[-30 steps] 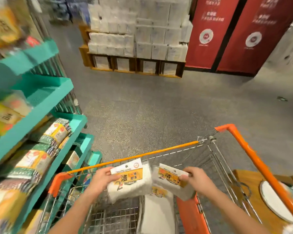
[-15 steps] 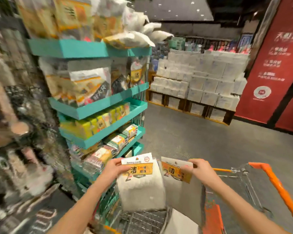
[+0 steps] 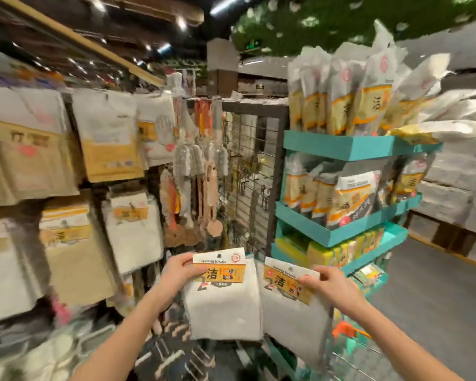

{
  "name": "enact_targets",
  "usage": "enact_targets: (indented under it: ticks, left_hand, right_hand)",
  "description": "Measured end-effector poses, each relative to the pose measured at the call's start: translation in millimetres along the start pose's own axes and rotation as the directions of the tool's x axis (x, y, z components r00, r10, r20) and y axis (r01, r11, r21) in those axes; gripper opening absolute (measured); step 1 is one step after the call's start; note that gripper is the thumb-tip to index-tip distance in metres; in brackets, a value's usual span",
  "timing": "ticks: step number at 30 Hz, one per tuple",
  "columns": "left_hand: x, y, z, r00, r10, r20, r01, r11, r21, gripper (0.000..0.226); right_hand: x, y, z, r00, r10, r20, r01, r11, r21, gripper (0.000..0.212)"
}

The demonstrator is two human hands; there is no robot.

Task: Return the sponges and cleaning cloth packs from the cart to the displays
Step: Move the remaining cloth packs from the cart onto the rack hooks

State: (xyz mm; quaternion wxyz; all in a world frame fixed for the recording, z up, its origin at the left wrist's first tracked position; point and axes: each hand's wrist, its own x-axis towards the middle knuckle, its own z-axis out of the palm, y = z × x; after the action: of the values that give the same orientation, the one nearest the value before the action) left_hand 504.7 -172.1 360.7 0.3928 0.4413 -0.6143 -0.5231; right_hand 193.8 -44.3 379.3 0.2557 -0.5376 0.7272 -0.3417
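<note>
left pack (image 3: 223, 306): "leaning towels", 洁, 2 | right pack (image 3: 286, 314): 洁, 2

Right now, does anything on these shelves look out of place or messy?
Slightly. On the top teal shelf, the packs at its right end seem to flop sideways over the edge, while their neighbours stand upright. The left towel pack and right towel pack, both held, look undamaged.
</note>
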Motion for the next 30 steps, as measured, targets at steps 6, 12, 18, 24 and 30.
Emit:
enact_targets:
  ticks: [6, 12, 18, 24, 30]
  left_hand:
    - [31, -5, -120, 0.991, 0.032, -0.129, -0.025, 0.998, 0.051, 0.013]
    - [71, -18, -185, 0.973, -0.026, -0.228, 0.034, 0.999, 0.029, 0.023]
    - [112, -19, -208, 0.934, 0.017, -0.356, 0.006, 0.998, 0.064, 0.017]
    - [148, -22, -215, 0.886, -0.024, -0.462, 0.057, 0.997, 0.057, 0.02]
    - [174, -37, -223, 0.838, -0.072, -0.541, 0.154, 0.982, 0.107, 0.011]
  right_hand:
    - [74, -71, 100, 0.994, -0.081, 0.08, 0.074, 0.994, 0.085, 0.016]
    - [134, -116, 143, 0.987, -0.105, 0.125, 0.089, 0.988, 0.127, 0.013]
    - [190, -143, 157, 0.966, -0.204, 0.158, 0.187, 0.975, 0.116, 0.012]
    - [244, -164, 159, 0.938, -0.274, 0.213, 0.256, 0.961, 0.109, 0.011]
    - [276, -172, 164, 0.926, -0.301, 0.227, 0.286, 0.953, 0.1, 0.005]
